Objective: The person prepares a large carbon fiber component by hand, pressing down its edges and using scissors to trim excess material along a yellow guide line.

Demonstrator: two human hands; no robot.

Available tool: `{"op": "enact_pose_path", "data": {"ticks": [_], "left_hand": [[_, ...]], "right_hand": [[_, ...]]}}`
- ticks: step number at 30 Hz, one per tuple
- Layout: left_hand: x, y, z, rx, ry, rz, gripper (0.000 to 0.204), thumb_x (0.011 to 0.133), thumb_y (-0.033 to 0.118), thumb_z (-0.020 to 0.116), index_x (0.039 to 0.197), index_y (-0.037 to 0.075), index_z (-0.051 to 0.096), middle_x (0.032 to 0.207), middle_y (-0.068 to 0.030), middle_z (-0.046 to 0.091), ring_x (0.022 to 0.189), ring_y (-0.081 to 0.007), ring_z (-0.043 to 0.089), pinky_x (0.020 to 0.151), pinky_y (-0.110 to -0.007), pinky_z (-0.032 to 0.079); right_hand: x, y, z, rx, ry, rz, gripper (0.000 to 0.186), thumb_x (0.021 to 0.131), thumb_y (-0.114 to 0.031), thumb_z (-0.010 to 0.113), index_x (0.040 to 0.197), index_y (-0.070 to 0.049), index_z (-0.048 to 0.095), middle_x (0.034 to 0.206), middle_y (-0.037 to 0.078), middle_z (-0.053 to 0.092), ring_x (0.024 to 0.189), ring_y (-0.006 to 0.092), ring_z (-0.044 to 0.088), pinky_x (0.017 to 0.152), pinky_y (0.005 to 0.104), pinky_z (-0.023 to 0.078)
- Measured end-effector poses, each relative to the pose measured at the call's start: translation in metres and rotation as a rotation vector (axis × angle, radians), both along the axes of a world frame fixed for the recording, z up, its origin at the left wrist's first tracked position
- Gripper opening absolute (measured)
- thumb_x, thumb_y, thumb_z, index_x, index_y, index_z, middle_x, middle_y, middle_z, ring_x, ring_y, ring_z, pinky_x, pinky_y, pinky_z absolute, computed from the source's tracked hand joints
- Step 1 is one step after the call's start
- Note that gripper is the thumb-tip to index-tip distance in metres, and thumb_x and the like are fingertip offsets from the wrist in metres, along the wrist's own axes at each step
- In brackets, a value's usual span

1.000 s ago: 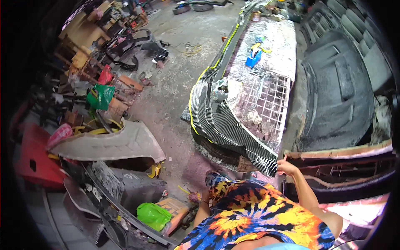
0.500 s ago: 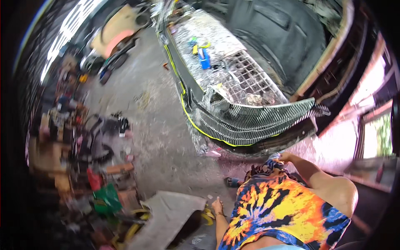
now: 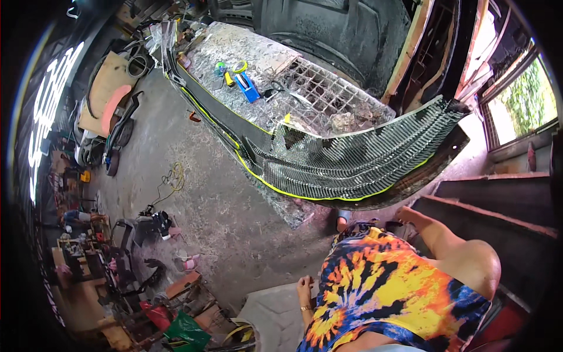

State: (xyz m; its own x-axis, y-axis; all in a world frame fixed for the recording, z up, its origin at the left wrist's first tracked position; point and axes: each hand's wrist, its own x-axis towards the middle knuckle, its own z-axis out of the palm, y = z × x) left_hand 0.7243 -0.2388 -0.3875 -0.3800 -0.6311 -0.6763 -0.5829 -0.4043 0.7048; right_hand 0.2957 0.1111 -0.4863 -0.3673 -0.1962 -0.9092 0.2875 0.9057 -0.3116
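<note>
A long curved part (image 3: 346, 164), faced in glossy black-and-silver weave and edged with yellow, lies along the near side and end of a dusty white bench (image 3: 229, 41). My right hand (image 3: 406, 215) hangs just below the part's near end, apart from it, with fingers loosely apart and nothing visible in them. My left hand (image 3: 304, 286) is low beside my tie-dye top, above a grey panel (image 3: 272, 302), its fingers curled with nothing visible in them. A blue tool (image 3: 247, 88), a yellow roll (image 3: 240, 66) and scissors (image 3: 281, 92) lie on the bench.
Dark moulded panels (image 3: 328, 35) lean behind the bench. A window (image 3: 522, 100) and dark boards (image 3: 487, 205) are at right. Car parts (image 3: 117, 111), a coiled cable (image 3: 176, 176) and jumbled scrap (image 3: 76, 258) lie on the concrete floor (image 3: 217, 240) at left.
My view has swung to the right, bringing the window in. My right hand, earlier at the part's edge, is now apart from it; my left hand has come into clearer view.
</note>
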Motion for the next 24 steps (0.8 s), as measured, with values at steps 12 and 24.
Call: {"op": "enact_pose_path", "data": {"ticks": [12,24], "left_hand": [[-0.136,-0.140,0.121,0.263,0.159,-0.545,0.046,0.106,0.043,0.051,0.096,0.003,0.071,0.089,-0.0028,0.068,0.078,-0.0102,0.059,0.071,-0.028,0.046],[-0.170,-0.298,0.060,0.318,0.292,-1.065,0.047,0.106,0.041,0.048,0.097,-0.001,0.068,0.088,-0.0058,0.067,0.079,-0.0138,0.059,0.072,-0.034,0.049]], "right_hand": [[0.049,-0.115,0.015,-0.227,0.117,-0.461,0.020,0.089,-0.021,0.065,0.095,-0.003,0.068,0.077,0.009,0.067,0.063,0.0181,0.064,0.056,0.0344,0.053],[0.312,-0.150,0.043,-0.199,-0.003,-1.032,0.022,0.090,-0.015,0.063,0.106,-0.002,0.067,0.085,0.011,0.070,0.069,0.0263,0.066,0.054,0.0394,0.050]]}}
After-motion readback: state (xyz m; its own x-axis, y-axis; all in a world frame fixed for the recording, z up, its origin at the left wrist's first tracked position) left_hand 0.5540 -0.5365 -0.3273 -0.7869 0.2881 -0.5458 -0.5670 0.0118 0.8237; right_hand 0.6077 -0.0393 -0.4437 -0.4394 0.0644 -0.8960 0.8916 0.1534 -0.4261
